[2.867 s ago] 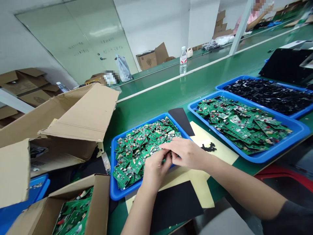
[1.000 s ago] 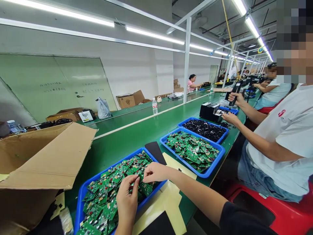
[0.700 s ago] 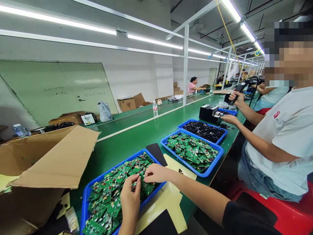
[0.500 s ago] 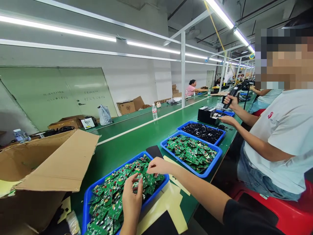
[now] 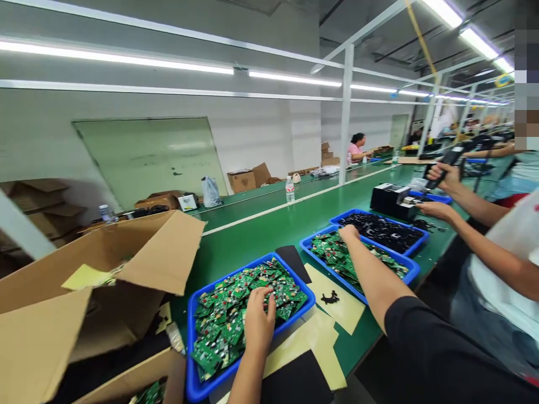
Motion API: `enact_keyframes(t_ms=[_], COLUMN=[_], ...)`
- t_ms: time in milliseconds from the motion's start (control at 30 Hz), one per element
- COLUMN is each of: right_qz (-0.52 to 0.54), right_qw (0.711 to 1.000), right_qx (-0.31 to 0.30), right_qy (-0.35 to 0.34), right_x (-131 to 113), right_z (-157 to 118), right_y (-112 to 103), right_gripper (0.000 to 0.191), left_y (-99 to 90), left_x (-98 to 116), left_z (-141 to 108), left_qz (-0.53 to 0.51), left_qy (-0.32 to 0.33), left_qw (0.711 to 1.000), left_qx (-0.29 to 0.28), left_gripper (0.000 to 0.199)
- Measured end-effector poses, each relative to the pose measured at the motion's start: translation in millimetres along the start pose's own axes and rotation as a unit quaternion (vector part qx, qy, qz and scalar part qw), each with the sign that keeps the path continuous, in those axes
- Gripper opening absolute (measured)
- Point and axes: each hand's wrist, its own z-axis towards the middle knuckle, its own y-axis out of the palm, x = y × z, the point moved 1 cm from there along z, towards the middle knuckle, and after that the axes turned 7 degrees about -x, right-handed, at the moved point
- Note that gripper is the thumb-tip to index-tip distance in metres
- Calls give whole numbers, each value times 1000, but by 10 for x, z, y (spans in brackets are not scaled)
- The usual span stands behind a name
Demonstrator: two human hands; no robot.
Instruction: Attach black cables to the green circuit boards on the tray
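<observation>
My left hand (image 5: 259, 320) is over the near blue tray (image 5: 190, 336), its fingers curved and apart above a heap of green circuit boards (image 5: 229, 322). Nothing shows between its fingers. Stretched out ahead, my right hand (image 5: 348, 231) is at the left part of a second blue tray (image 5: 410, 275), which also holds green circuit boards (image 5: 332, 251). Its fingers are curled downward and closed; whatever they may hold is hidden from view.
A third blue tray (image 5: 423, 240) of black parts adjoins the second. A co-worker's hand (image 5: 444, 175) holds a black tool beside a black box-shaped device (image 5: 391, 200). Yellow paper sheets (image 5: 337, 297) lie between trays. Open cardboard boxes (image 5: 160, 252) stand left.
My right hand has moved from the near tray forward and right to the second tray. My left hand stays over the near tray. The view has turned left, uncovering black scraps on yellow paper.
</observation>
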Motion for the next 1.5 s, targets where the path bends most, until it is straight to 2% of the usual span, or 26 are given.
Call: enact_keyframes(t_ms=[133,233,300,533,733,900,1100,1300,1500], right_qz=[-50,-86,-105,-126,-98,-55,-26,-4,33], right_qw=[992,985,985,992,994,997,997,994,991], right_qx=[-54,-61,-54,-15,-34,-44,-4,49,69], right_qy=[104,134,122,17,22,-21,-78,-96,-113], right_x=[131,121,65,-127,108,279,264,183,84], right_z=[102,209,282,410,403,422,450,469,475], right_y=[87,97,90,168,264,283,198,69,-22], right_gripper=[29,29,29,28,26,26,28,30,31], left_y=[18,33,42,44,37,39,43,38,40], left_x=[17,14,6,-8,-8,-1,3,5,-1], left_z=[-43,-57,-59,-46,-28,-23,-15,-5,-12], left_qz=[19,24,24,21,22,20,23,26,29], left_qy=[3,0,-3,-13,-14,-14,-21,-20,-16], left_qw=[1000,1000,1000,999,999,999,999,999,999], left_qx=[-4,-10,-15,-38,-42,-43,-42,-43,-42], left_gripper=[20,20,21,19,20,19,19,21,21])
